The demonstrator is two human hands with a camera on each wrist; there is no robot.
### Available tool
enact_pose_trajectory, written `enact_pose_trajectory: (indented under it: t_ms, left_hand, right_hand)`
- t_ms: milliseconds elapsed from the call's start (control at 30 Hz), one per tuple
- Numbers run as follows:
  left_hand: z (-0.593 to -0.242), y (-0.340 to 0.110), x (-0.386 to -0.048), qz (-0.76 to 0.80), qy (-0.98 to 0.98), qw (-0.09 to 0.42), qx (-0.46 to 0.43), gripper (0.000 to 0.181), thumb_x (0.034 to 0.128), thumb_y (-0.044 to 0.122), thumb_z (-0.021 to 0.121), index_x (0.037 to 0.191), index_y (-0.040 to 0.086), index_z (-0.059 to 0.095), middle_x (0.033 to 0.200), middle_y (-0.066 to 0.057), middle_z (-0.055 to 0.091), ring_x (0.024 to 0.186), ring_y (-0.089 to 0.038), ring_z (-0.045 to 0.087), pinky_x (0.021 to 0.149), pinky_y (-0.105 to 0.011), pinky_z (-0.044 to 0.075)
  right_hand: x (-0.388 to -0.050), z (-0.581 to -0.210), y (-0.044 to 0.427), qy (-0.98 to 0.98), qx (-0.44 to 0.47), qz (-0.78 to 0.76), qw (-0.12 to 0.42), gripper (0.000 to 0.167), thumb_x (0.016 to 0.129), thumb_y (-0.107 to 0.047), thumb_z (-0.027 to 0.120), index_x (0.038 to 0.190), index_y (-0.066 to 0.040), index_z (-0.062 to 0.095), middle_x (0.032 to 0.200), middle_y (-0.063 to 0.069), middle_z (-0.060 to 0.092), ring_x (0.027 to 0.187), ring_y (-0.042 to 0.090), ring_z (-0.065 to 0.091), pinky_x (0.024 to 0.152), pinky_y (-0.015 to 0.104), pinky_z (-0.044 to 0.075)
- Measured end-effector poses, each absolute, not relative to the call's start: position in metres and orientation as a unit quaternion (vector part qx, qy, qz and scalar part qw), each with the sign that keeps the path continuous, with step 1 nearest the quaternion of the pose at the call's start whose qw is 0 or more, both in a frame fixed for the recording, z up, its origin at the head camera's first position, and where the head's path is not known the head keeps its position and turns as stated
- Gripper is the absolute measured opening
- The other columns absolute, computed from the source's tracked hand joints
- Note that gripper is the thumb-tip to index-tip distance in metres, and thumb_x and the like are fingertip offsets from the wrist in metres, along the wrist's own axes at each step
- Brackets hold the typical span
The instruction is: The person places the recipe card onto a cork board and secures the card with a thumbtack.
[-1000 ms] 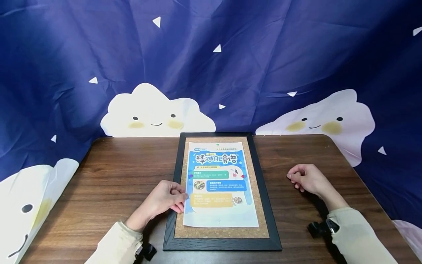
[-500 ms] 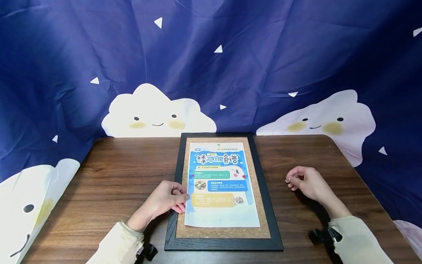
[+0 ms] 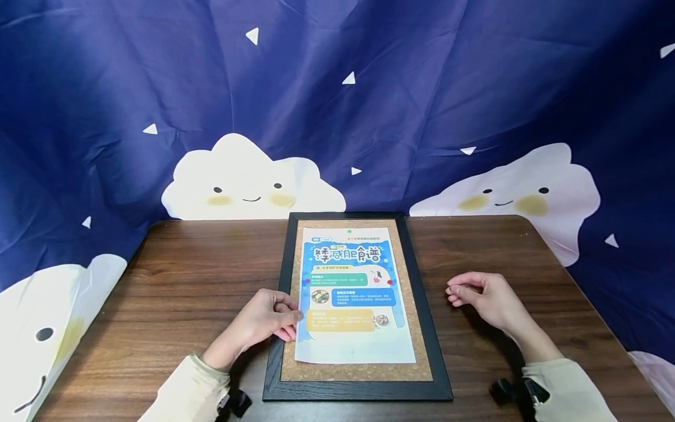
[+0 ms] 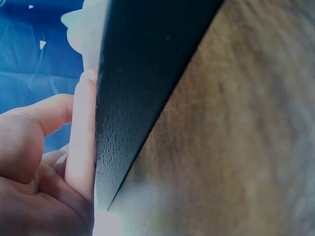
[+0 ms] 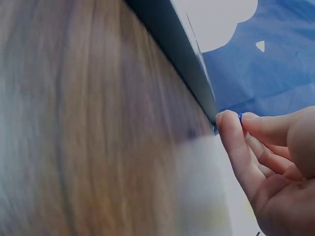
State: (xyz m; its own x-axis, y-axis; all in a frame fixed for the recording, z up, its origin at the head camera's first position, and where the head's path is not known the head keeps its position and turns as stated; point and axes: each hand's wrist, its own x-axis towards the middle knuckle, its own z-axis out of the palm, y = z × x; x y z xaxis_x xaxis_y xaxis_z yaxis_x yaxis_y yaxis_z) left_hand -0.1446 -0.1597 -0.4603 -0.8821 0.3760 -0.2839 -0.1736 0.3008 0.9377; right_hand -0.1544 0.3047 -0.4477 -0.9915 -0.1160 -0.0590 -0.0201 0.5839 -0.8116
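A printed paper poster (image 3: pixel 350 346) lies on a cork board (image 3: pixel 354 373) with a black frame (image 3: pixel 358 391). Small coloured pushpins sit on it: a green pushpin (image 3: pixel 349 231) at the top, a purple pushpin (image 3: pixel 308 281) at the left and a red pushpin (image 3: pixel 389 282) at the right. My left hand (image 3: pixel 268 316) reaches over the frame's left side and pinches the poster's left edge, thumb on top. To the right of the board, above the table, my right hand (image 3: pixel 487 296) pinches a small blue pushpin (image 5: pixel 240 117) between thumb and forefinger, mostly hidden by them.
The board rests on a brown wooden table (image 3: pixel 211 258), its far edge close to a dark blue curtain (image 3: pixel 369 117) printed with white clouds. A black wrist camera (image 3: pixel 519 391) is on the right wrist and another wrist camera (image 3: pixel 234 403) on the left.
My right hand has moved left and slightly toward me, nearer the board, with its pinch kept. The left hand, the poster and the board stay in place.
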Motion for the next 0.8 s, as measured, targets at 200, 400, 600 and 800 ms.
enact_pose_trajectory:
  t_ms: [200,400,600,800]
  left_hand:
    - [-0.460,-0.160,-0.144,0.588,0.772,0.232,0.066,0.024,0.1001,0.005,0.073,0.115,-0.014,0.069,0.080,-0.013,0.078,0.066,-0.018,0.077,0.066,-0.036,0.070]
    - [-0.459,-0.159,-0.144,0.588,0.772,0.232,0.065,0.024,0.1001,0.005,0.073,0.114,-0.014,0.069,0.081,-0.013,0.078,0.066,-0.017,0.077,0.065,-0.036,0.070]
    - [-0.459,-0.159,-0.144,0.591,0.769,0.232,0.067,0.024,0.1003,0.004,0.073,0.115,-0.015,0.068,0.079,-0.012,0.078,0.066,-0.017,0.077,0.065,-0.036,0.070]
    - [-0.460,-0.159,-0.144,0.592,0.769,0.231,0.069,0.025,0.1003,0.004,0.073,0.115,-0.015,0.068,0.079,-0.012,0.078,0.066,-0.017,0.077,0.066,-0.036,0.070]
  right_hand:
    - [-0.150,-0.444,0.293,0.878,-0.072,-0.471,0.043,0.015,0.105,0.004,0.064,0.115,0.012,0.072,0.098,0.021,0.079,0.078,0.010,0.076,0.070,0.030,0.068]
    - [-0.146,-0.444,0.281,0.863,-0.091,-0.494,0.054,0.014,0.105,0.003,0.064,0.113,0.010,0.073,0.093,0.020,0.078,0.075,0.012,0.075,0.067,0.031,0.068]
    - [-0.143,-0.443,0.269,0.848,-0.115,-0.513,0.070,0.014,0.104,0.004,0.065,0.113,0.010,0.073,0.094,0.018,0.077,0.075,0.010,0.073,0.066,0.030,0.067]
    - [-0.140,-0.441,0.257,0.837,-0.129,-0.523,0.095,0.015,0.104,0.003,0.065,0.114,0.010,0.073,0.093,0.018,0.077,0.074,0.010,0.072,0.066,0.029,0.067]
